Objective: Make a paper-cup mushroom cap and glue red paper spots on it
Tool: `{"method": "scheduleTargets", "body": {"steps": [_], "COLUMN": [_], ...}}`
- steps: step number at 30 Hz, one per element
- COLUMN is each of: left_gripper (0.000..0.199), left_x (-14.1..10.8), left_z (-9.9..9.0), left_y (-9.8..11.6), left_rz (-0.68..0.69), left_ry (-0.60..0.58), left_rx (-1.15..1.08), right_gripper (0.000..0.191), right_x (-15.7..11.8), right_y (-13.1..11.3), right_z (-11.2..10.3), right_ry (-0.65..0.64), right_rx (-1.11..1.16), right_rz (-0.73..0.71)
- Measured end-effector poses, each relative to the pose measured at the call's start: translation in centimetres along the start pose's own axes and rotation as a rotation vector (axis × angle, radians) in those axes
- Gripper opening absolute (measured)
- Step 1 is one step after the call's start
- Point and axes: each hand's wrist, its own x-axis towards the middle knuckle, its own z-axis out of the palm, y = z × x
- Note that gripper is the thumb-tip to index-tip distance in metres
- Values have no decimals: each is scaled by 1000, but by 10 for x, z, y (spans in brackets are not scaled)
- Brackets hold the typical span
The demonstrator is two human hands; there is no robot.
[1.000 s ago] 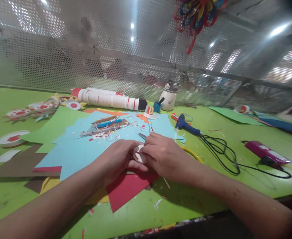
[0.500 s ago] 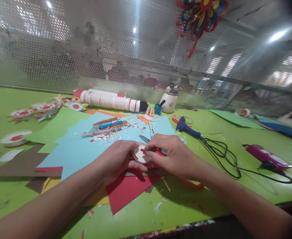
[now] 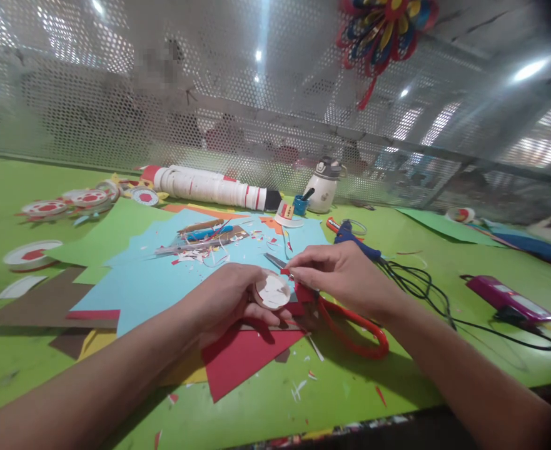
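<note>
My left hand [image 3: 235,294] is closed round a small white paper disc with a rim [image 3: 272,292], its pale face turned up. Just right of the disc, my right hand [image 3: 326,269] pinches a small red paper piece [image 3: 285,272] between thumb and fingertips. Under and beside that hand lie scissors with orange-red handles [image 3: 379,345], their blades pointing up and left. A red sheet [image 3: 244,362] lies below my left hand, and light blue paper [image 3: 139,290] spreads behind it.
Craft knives and scraps surround a blue pen [image 3: 209,233] on the paper. Behind stand a long white roll [image 3: 204,187] and a bottle [image 3: 322,187]. A glue gun [image 3: 350,234] trails black cable towards a purple device [image 3: 510,300]. Decorated discs [image 3: 45,208] lie left.
My right hand has moved off the disc to the right, with the red piece in its fingers. The disc's face and the scissor handles show more.
</note>
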Motion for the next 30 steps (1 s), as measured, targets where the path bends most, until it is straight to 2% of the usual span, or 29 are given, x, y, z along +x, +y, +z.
{"method": "scheduleTargets", "body": {"steps": [9, 14, 21, 30], "left_gripper": [11, 13, 15, 19], "left_x": [-2, -2, -3, -4], "left_z": [8, 9, 11, 13], "left_y": [3, 1, 2, 3], "left_rz": [39, 33, 26, 16], "left_ry": [85, 61, 75, 83], "left_rx": [59, 77, 100, 128], "right_gripper": [13, 13, 12, 10], "right_x": [5, 7, 7, 4], "right_y": [-1, 4, 12, 10], "right_z": [5, 8, 14, 20], "right_ry": [-102, -56, -58, 2], "right_rx": [-131, -287, -303, -410], "right_rz": [187, 118, 76, 48]}}
